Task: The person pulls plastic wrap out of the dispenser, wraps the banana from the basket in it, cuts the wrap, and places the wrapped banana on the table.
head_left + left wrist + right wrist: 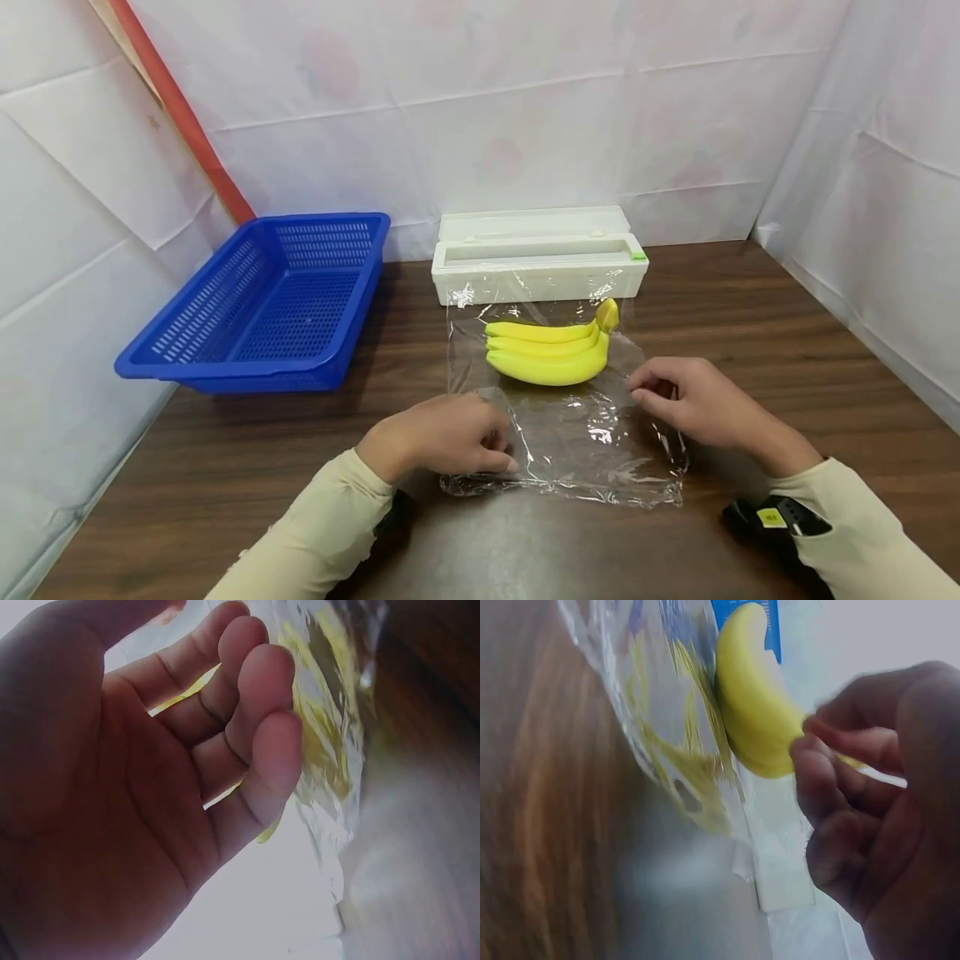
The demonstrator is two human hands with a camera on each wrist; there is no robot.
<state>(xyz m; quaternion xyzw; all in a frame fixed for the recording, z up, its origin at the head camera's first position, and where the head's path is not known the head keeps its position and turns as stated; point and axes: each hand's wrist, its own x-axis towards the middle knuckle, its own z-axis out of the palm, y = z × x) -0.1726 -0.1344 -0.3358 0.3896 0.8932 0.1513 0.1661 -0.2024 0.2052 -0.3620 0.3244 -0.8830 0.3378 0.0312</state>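
Note:
A bunch of yellow bananas [551, 354] lies on a sheet of clear plastic wrap [570, 467], stem toward the right. Over the sheet's near left part is my left hand [450, 433], its fingers loosely bent and the thumb apart from them. In the left wrist view its palm [142, 787] is bare, with the crinkled wrap beyond the fingertips. My right hand [690, 400] is at the sheet's right edge, thumb and index fingertips close together. Its fingertips [814, 742] overlap the banana stem in the right wrist view; I cannot tell whether they pinch the film.
Behind the bananas stands a long white wrap box [540, 283], lid raised, with a small green piece at its right end; the film reaches its front. A blue plastic basket [345, 354] stands at the left. White sheeting [525, 125] encloses the back and sides of the brown table [750, 300].

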